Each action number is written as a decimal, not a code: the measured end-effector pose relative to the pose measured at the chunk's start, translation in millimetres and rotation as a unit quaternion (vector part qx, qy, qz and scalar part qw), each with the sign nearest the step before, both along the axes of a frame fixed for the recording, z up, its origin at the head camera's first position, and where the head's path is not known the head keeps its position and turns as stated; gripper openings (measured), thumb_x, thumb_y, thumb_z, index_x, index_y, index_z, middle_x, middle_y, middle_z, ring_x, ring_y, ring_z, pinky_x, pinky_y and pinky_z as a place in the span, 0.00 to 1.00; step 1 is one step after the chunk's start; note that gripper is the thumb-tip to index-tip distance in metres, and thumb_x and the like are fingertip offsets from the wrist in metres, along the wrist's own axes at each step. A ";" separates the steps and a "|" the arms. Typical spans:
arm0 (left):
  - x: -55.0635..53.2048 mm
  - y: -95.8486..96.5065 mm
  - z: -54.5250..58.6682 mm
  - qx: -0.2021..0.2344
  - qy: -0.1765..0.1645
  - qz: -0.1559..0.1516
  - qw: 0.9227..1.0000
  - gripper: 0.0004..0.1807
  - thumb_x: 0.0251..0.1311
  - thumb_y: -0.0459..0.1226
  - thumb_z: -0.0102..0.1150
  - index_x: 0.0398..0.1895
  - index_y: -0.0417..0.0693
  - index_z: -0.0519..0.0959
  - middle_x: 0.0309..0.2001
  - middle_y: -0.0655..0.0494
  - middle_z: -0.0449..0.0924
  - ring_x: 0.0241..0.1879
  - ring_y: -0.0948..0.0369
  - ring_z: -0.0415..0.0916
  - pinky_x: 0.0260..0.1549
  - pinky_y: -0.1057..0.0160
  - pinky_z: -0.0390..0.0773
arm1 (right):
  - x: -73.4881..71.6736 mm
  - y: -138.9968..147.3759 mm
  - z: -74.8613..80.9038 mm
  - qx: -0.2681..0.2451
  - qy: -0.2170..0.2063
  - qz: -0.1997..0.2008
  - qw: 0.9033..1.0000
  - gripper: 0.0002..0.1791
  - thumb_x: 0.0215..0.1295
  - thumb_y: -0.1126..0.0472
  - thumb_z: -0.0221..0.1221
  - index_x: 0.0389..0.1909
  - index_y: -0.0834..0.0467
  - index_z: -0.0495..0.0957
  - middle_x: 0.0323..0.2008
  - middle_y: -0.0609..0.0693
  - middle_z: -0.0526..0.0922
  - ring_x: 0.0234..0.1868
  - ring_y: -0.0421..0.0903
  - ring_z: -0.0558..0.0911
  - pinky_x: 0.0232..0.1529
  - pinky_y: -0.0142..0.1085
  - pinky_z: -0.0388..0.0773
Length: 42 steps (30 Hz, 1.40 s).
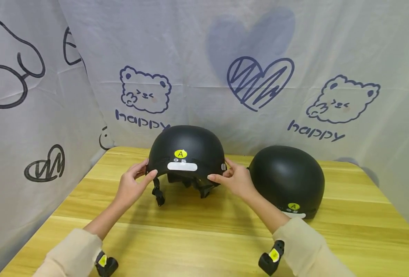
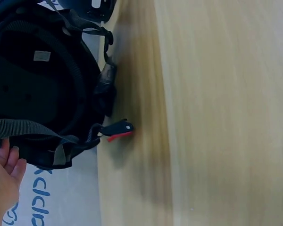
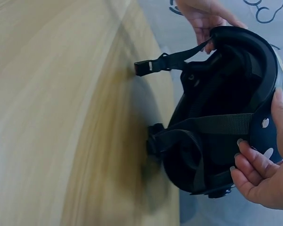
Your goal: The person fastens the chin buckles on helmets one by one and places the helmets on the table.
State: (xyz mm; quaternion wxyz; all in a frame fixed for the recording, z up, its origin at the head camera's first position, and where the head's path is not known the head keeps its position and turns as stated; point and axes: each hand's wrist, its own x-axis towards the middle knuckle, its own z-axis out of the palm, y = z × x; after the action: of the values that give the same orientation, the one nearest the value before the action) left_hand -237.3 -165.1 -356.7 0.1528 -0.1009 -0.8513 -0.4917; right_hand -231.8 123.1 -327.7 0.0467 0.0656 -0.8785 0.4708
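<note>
Both hands hold a matte black helmet [image 1: 190,144] by its sides, raised above the table with its white strip and yellow "A" sticker facing me. My left hand [image 1: 132,184] grips the left rim, thumb at the front edge. On the opposite rim, my right hand [image 1: 237,179] pinches with its thumb in front and fingers at the side. Chin straps [image 1: 158,192] dangle below, and a buckle with a red tab [image 2: 120,129] shows in the left wrist view. The dark padded inside [image 3: 221,99] faces the right wrist camera.
A second black helmet [image 1: 287,179] with a like sticker sits on the wooden table [image 1: 176,246], just right of my right hand. Behind the table hangs a pale curtain [image 1: 197,46] with drawn hearts and bears. Another curtain [image 1: 24,127] runs along the left side.
</note>
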 end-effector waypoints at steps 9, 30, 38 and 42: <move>2.7 4.6 22.3 0.006 -0.027 0.040 0.999 0.30 0.62 0.47 0.53 0.62 0.38 0.68 0.57 0.38 0.72 0.55 0.48 0.72 0.56 0.53 0.72 | 0.7 1.4 19.4 -0.023 -0.029 0.013 0.999 0.42 0.54 0.49 0.65 0.67 0.62 0.61 0.13 0.45 0.69 0.18 0.40 0.69 0.23 0.31 0.64; -18.9 5.4 20.1 0.040 0.055 0.014 0.998 0.25 0.62 0.39 0.52 0.61 0.37 0.69 0.53 0.41 0.63 0.53 0.53 0.63 0.59 0.53 0.65 | -16.0 6.9 20.3 0.080 0.091 0.006 0.993 0.62 0.40 0.16 0.36 0.62 0.62 0.68 0.20 0.50 0.69 0.19 0.43 0.65 0.19 0.31 0.58; -34.8 3.7 5.8 0.078 0.069 -0.042 0.994 0.27 0.65 0.40 0.48 0.67 0.44 0.62 0.69 0.43 0.55 0.69 0.49 0.52 0.68 0.47 0.53 | -27.5 11.5 9.5 0.022 0.092 0.012 0.995 0.56 0.50 0.20 0.37 0.66 0.61 0.63 0.61 0.65 0.65 0.60 0.60 0.68 0.59 0.52 0.67; -39.5 7.3 -1.9 0.104 0.066 -0.068 0.990 0.30 0.66 0.41 0.46 0.71 0.50 0.55 0.72 0.49 0.51 0.72 0.52 0.48 0.69 0.48 0.51 | -35.7 16.6 -4.8 -0.030 0.064 0.074 0.995 0.49 0.58 0.26 0.38 0.72 0.54 0.50 0.71 0.58 0.54 0.70 0.58 0.57 0.65 0.55 0.60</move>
State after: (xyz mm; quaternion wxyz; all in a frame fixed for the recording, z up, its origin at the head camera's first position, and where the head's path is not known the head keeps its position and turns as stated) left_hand -276.8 -157.8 -358.6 0.1847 -0.1746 -0.7745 -0.5792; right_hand -267.5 139.7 -332.5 0.0700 0.1585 -0.8522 0.4936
